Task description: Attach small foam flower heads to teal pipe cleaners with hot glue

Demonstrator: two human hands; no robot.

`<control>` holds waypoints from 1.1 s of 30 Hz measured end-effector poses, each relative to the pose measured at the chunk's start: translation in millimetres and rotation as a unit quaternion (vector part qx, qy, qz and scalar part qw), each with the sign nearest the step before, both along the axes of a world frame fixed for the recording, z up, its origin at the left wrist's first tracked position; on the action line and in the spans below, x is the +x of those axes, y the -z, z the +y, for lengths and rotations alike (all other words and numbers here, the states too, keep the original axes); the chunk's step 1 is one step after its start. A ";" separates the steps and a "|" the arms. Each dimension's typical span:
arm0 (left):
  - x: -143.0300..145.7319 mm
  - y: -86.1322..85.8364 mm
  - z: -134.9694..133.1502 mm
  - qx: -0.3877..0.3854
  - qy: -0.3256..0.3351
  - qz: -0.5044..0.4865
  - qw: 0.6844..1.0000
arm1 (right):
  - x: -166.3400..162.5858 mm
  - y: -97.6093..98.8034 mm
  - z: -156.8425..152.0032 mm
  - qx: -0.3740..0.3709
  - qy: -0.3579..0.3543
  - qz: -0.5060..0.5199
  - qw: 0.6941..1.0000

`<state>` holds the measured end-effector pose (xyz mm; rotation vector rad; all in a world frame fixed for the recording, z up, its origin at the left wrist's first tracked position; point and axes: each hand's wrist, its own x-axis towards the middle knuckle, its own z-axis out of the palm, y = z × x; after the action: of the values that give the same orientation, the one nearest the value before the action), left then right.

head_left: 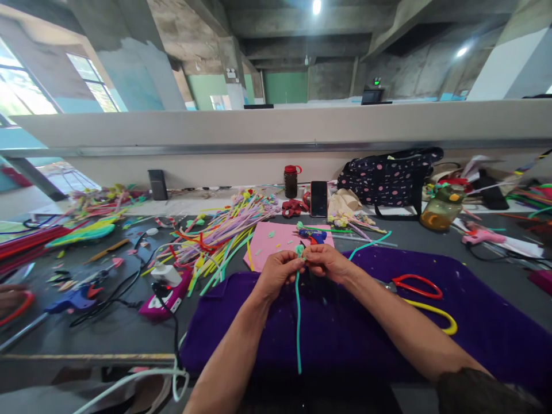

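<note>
My left hand (282, 270) and my right hand (324, 261) meet over the purple cloth, fingertips pinched together. Between them is a mint-green pipe cleaner (298, 328); its long end hangs straight down, and its top is bunched into a small curled shape at my fingertips. Fingers partly hide that bunched part. Just behind my hands lies a pink sheet (263, 244) with small green bits on it. A blue glue gun (317, 236) rests on that sheet. Right of my right forearm, scissors with red and yellow handles (418, 287) lie on the purple cloth (366, 333).
A heap of pastel pipe cleaners (241, 218) spreads to the left. Nearer are a magenta power strip (168, 296) with cables and another blue glue gun (77, 299). Behind stand a phone (318, 198), a dark bottle (291, 183), a patterned bag (383, 181) and a greenish jug (442, 210).
</note>
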<state>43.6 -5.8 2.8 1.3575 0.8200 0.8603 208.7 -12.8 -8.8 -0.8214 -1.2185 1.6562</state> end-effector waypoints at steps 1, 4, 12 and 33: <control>0.4 0.2 0.1 0.003 0.000 -0.001 1.000 | -0.3 0.0 -0.4 0.001 0.000 -0.002 1.000; 1.5 0.0 1.0 0.005 0.002 -0.007 1.000 | 0.8 -3.6 -2.2 0.002 0.002 -0.015 1.000; -6.4 1.0 12.9 -0.064 -0.017 -0.068 0.995 | 32.4 -20.3 7.4 0.148 0.139 -0.372 0.906; -5.6 11.5 10.5 -0.069 -0.004 -0.097 0.993 | 11.6 -10.7 -6.2 0.162 0.004 -0.790 0.591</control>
<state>38.0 4.6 -8.7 1.1306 0.7219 0.9090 220.3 -19.0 1.9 -2.1498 -2.4685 0.1701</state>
